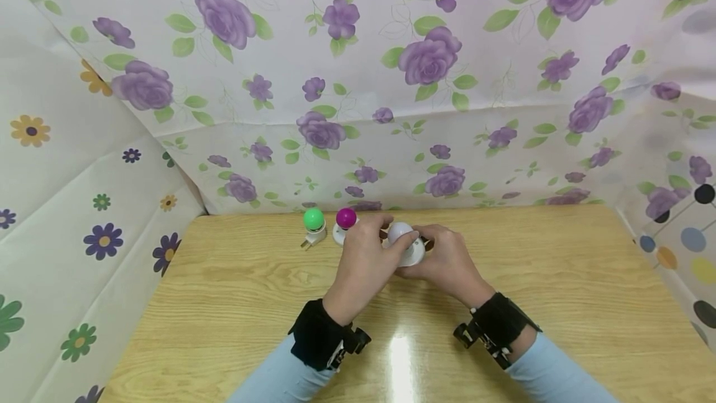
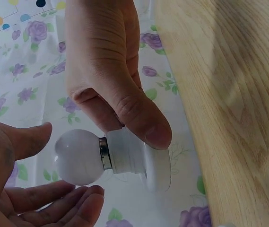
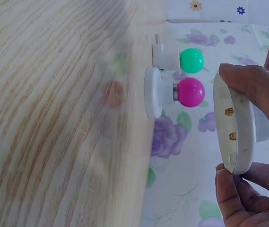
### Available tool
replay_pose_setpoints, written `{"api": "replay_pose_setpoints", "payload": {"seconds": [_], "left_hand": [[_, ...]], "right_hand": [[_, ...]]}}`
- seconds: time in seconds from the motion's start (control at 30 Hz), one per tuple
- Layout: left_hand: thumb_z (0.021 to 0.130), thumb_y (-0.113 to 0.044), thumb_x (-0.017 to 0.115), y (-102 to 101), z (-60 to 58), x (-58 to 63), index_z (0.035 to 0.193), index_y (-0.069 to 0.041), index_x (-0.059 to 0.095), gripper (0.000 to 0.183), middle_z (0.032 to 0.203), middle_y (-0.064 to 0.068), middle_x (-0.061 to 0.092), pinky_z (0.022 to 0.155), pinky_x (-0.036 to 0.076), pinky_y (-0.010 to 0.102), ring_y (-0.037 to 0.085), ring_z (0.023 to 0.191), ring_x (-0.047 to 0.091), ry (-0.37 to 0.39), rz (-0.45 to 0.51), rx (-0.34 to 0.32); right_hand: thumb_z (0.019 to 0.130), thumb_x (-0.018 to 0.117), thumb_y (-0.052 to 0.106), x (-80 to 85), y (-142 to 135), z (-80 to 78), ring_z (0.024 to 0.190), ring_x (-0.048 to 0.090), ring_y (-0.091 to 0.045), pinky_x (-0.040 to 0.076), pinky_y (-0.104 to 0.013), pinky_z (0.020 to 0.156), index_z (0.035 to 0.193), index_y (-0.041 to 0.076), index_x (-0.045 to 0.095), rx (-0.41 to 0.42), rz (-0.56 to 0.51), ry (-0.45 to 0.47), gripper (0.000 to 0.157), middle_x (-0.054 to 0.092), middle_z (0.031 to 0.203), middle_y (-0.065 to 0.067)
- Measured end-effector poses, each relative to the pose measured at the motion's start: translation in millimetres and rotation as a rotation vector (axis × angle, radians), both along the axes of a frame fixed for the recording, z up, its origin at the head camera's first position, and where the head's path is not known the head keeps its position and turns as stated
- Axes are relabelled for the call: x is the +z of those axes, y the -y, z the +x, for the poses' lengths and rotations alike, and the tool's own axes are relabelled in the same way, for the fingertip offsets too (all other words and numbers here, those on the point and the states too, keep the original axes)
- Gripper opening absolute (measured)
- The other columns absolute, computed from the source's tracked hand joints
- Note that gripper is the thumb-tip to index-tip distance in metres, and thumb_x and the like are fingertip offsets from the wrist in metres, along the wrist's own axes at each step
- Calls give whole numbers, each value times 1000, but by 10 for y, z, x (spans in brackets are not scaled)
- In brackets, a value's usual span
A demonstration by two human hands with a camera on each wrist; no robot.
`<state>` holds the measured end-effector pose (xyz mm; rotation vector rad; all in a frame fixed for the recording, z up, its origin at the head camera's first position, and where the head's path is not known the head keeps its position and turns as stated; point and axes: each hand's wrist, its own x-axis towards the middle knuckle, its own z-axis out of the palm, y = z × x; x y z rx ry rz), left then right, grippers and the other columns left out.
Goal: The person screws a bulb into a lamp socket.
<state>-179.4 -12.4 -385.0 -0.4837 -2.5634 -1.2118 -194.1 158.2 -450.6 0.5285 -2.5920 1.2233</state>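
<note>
A round white bulb (image 1: 399,231) sits in a white round-based lamp holder (image 1: 414,255), raised off the table. My right hand (image 1: 450,263) grips the holder by its base. In the right wrist view, the underside of the base (image 3: 226,125) shows two brass screws. My left hand (image 1: 363,260) is around the bulb. Its thumb (image 2: 32,141) stands apart from the glass in the left wrist view, while the fingers curve loosely below; whether a fingertip touches the bulb is unclear. A metal collar (image 2: 105,153) shows between bulb and holder.
On the wooden table (image 1: 235,303), left of my hands, a magenta bulb (image 1: 346,218) stands in a white round holder. Beside it, a green bulb (image 1: 314,219) stands in a white plug-in holder (image 1: 316,236). Flowered sheeting (image 1: 268,92) rises behind the table.
</note>
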Motion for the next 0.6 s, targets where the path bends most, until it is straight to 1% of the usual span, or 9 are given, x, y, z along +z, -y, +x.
{"api": "replay_pose_setpoints", "payload": {"seconds": [0.07, 0.17, 0.43, 0.6], "left_hand": [[81, -45, 69, -6, 2, -4, 93, -17, 64, 31, 89, -6, 59, 60, 47, 20, 9, 80, 55, 8, 7, 2], [80, -44, 70, -12, 3, -13, 91, -18, 64, 29, 86, -7, 58, 57, 47, 20, 8, 77, 55, 17, 6, 1], [81, -41, 71, -16, -12, -34, 92, -15, 64, 30, 81, -7, 58, 56, 47, 19, 6, 71, 55, 24, -6, -5], [82, -40, 69, -22, -12, -27, 94, -12, 64, 31, 82, -7, 59, 60, 46, 18, 6, 74, 56, 12, -38, 8]], "right_hand": [[58, 78, 61, 2, 1, 0, 83, 55, -2, 49, -21, 65, 109, 25, 65, 2, -3, -6, 64, 60, 102, 15], [59, 78, 60, 2, 4, 3, 85, 55, -1, 49, -21, 66, 110, 26, 65, 3, -5, -8, 63, 60, 102, 16], [59, 79, 59, 5, 5, 16, 85, 55, -1, 49, -21, 66, 110, 24, 65, 3, -5, -3, 64, 60, 103, 14], [59, 79, 59, 17, 8, 21, 83, 54, -1, 49, -21, 65, 112, 21, 65, 2, -4, -2, 67, 60, 103, 12]]}}
